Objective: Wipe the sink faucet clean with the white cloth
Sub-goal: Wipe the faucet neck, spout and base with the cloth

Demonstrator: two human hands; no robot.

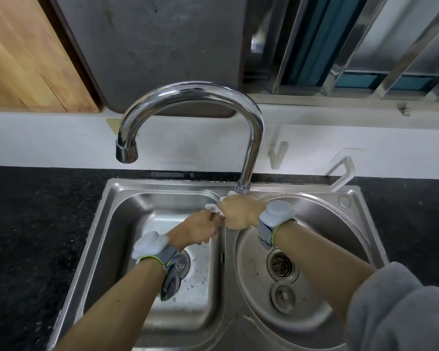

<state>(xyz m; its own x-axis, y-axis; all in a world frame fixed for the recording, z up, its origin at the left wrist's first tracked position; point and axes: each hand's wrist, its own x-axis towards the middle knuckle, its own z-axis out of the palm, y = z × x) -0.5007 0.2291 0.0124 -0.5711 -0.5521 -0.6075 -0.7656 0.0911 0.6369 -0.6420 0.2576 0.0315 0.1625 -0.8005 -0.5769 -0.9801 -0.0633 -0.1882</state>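
Gripping the cloth [214, 207] at the foot of the faucet [250, 158], the right hand [241, 214] has its fingers curled down around the base, where the spout meets the sink [117, 198] deck between the two basins. Only small white folds of the cloth show, poking out just left of the knuckles and at the base of the spout. The left hand [200, 230] sits touching the right one, its fingers curled in toward the same spot; it appears to pinch something small there, perhaps the cloth's loose end or the handle, but which cannot be told.

Soft and light, the cloth will likely bunch and fold to any shape, so it is best held wrapped around the tube and pressed by the palm. By contrast the faucet is stiff, smooth chrome, probably slippery when wet, and its spout may swivel under a sideways push, so steadying it near the base seems wise.

Above the hands the spout rises and arches over to the left, its outlet hanging over the left basin. Both wrists carry grey bands. Dark desk surrounds the sink, and a wooden board [23, 59] leans at the far left.
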